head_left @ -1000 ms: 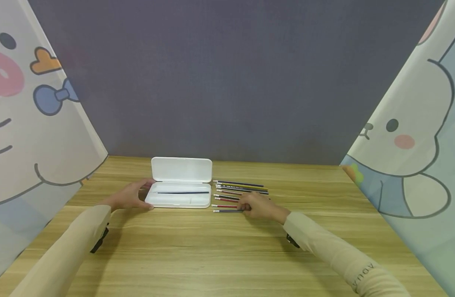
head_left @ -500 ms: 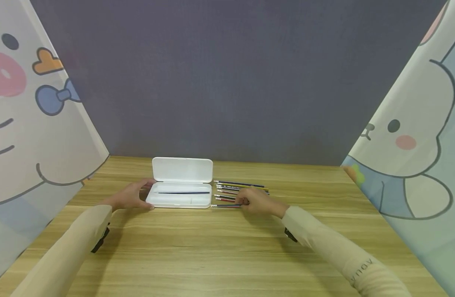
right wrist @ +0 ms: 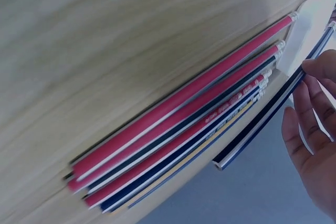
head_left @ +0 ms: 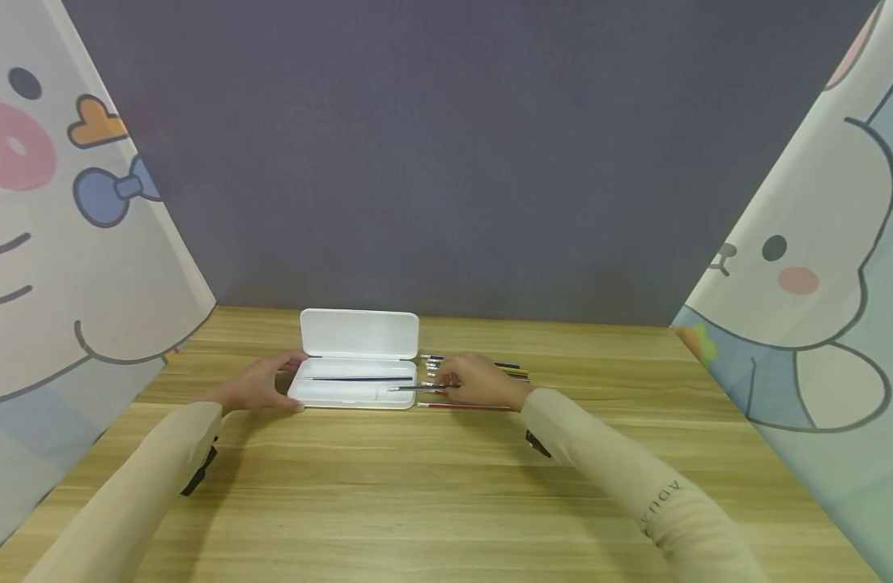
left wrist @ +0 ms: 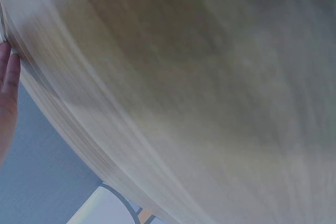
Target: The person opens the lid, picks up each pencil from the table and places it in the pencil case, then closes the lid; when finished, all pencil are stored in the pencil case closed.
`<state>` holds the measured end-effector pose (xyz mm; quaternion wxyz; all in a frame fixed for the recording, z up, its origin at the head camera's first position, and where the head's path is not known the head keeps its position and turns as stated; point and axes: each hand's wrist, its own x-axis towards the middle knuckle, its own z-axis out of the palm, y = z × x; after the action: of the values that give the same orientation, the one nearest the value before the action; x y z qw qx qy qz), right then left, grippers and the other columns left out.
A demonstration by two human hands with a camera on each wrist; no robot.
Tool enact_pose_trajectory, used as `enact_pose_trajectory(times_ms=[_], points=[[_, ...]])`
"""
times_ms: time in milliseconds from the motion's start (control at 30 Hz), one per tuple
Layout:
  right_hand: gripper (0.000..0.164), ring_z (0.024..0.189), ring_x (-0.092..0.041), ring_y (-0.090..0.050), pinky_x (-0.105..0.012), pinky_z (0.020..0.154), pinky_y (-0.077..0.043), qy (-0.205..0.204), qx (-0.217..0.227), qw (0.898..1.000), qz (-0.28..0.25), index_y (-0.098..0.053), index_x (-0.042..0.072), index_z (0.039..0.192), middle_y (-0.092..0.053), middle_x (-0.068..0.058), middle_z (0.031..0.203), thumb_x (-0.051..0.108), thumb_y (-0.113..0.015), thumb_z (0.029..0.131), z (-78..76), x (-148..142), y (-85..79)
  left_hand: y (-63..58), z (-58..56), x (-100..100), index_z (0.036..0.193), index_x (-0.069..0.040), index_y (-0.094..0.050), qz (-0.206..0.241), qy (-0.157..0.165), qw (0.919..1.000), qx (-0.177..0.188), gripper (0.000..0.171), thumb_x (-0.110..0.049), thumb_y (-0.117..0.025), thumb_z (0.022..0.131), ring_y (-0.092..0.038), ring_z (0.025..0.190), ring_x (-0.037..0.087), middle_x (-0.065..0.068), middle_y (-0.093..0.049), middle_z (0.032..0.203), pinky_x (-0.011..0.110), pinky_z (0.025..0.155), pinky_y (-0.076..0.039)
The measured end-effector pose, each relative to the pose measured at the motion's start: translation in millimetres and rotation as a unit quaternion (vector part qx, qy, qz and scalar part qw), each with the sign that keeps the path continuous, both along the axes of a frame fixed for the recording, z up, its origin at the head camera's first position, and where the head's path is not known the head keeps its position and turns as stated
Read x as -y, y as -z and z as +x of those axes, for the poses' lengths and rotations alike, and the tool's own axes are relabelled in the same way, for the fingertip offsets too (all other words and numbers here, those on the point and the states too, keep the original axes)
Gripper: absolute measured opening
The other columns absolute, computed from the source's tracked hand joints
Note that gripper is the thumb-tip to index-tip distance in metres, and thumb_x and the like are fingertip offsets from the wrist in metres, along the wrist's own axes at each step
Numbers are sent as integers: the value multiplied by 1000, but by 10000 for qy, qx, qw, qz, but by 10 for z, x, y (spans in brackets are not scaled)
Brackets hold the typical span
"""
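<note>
A white pencil case [head_left: 353,403] lies on the table with its lid [head_left: 359,334] raised and one dark pencil [head_left: 359,378] inside. My left hand [head_left: 260,385] holds the case's left end, thumb at the front corner and fingers at the back one. In the left wrist view only some fingers [left wrist: 9,74] show, at the left edge. Thumb and fingers of my right hand [head_left: 478,380] pinch a dark blue pencil [right wrist: 273,106], whose eraser end reaches over the case's right part. The right wrist view shows this pencil raised off the table, its other end free.
Right of the case, several pencils lie side by side, partly under my right hand: a red pencil [head_left: 468,406] nearest me, a yellow pencil [head_left: 517,370] farther back. Patterned panels [head_left: 803,283] and a dark grey panel [head_left: 446,162] border the wooden table [head_left: 388,486].
My right hand has picked up the dark blue pencil from the front of the row and carried it left and away from me to the case. The left hand stays put.
</note>
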<state>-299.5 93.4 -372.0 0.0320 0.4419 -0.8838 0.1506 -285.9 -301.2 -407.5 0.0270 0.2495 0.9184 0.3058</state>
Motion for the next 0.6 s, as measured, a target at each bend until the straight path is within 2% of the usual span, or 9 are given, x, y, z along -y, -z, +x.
enact_pose_trajectory(times_ms=[167, 333, 600], points=[[14, 67, -5, -52, -17, 58, -41, -50, -167, 9998, 67, -69, 14, 85, -61, 6, 74, 7, -66, 73, -67, 161, 51, 14, -9, 5, 128, 7, -38, -5, -23, 10000, -27, 86, -28, -82, 63, -47, 114, 45, 28, -50, 123, 58, 95, -40], [16, 71, -8, -55, -17, 60, -43, -79, -106, 9999, -6, -68, 13, 87, -62, 3, 77, 6, -63, 74, -113, 316, 82, 17, -9, 20, 130, 6, -36, -64, -87, 9999, 54, 88, -29, -82, 64, -47, 115, 44, 28, -49, 125, 57, 96, -40], [16, 74, -10, -55, -16, 62, -42, 31, 69, 9999, 72, -69, 11, 91, -64, 0, 82, 5, -63, 77, -158, 585, 20, 8, -8, 15, 130, 5, -37, -20, -124, 9998, 132, 87, -28, -82, 64, -45, 116, 44, 27, -49, 125, 58, 97, -39]])
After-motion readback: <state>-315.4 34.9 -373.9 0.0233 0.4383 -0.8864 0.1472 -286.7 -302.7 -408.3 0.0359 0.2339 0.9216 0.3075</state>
